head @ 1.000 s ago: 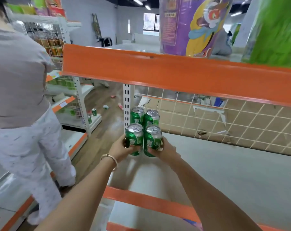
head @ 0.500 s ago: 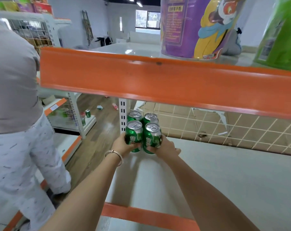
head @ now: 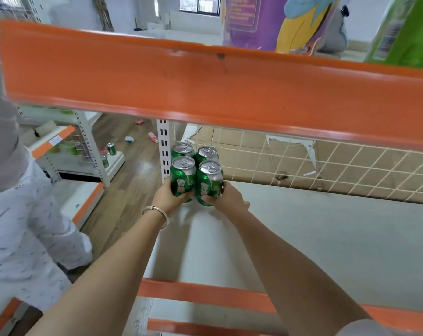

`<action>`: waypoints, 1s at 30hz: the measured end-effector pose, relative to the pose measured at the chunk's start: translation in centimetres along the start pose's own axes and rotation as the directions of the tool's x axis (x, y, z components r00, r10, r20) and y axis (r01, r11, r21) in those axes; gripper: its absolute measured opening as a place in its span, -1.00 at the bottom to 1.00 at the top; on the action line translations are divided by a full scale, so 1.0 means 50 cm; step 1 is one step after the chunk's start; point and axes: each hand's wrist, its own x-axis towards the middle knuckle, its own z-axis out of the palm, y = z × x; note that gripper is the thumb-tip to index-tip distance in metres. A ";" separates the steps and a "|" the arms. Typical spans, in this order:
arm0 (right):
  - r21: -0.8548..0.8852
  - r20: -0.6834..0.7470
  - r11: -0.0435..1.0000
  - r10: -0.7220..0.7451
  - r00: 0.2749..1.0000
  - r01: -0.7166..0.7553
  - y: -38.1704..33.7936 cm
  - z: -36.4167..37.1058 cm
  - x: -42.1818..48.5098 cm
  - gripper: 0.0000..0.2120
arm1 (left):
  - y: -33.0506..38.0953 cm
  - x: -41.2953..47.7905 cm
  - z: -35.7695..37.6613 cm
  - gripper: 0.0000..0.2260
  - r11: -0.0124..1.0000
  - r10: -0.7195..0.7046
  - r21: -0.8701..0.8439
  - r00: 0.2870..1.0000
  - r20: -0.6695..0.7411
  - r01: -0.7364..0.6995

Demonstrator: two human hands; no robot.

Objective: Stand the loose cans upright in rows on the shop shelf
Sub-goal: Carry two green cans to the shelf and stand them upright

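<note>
Toward eleven o'clock on the flat white metal shelf board, hard against the white slotted upright post, four green aluminium drink cans with silver pull-tab lids stand as a two-by-two block. The two rear cans sit upright just in front of the cream wire-mesh back panel. The left hand has its fingers and thumb wrapped round the lower half of the front-left can. The right hand grips the front-right can the same way, with one finger stretched toward three o'clock. Both front cans are upright, touching each other and close against the pair behind. The fingers hide their bases, so I cannot tell whether they are already down on the board.

As I read it, the step in hand is seating the second row of the block. The next move calls for letting both bases settle flat, then loosening the two grips together and drawing the hands straight back toward six o'clock, so no finger drags a can over. The broad orange shelf lip overhead leaves little headroom, so the hands should come out low. More stock will then be needed. One small green can stands on a low white shelf at nine o'clock, and further rows would run toward three o'clock.
</note>
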 end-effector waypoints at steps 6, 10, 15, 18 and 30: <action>0.104 -0.050 0.995 0.017 0.999 -0.012 -0.006 0.009 -0.018 -0.65 | 0.002 -0.038 0.026 -0.53 0.990 -0.037 -0.142 0.995 -0.097 0.022; 0.135 -0.111 0.990 0.055 0.992 -0.040 -0.009 0.029 -0.028 -0.59 | 0.008 -0.052 0.020 -0.61 0.977 -0.078 -0.206 0.987 -0.138 0.049; 0.135 -0.139 0.989 0.073 0.988 -0.055 -0.017 0.041 -0.034 -0.60 | 0.002 -0.076 0.021 -0.51 0.968 -0.114 -0.237 0.987 -0.116 0.084; 0.103 -0.127 0.994 0.052 0.991 -0.039 -0.023 0.044 -0.038 -0.58 | -0.003 -0.080 0.017 -0.73 0.968 -0.093 -0.242 0.991 -0.101 0.066; 0.191 -0.051 0.982 0.009 0.999 0.001 -0.019 0.047 -0.052 -0.35 | 0.016 -0.113 0.018 -0.52 0.951 -0.129 -0.298 0.982 -0.138 0.084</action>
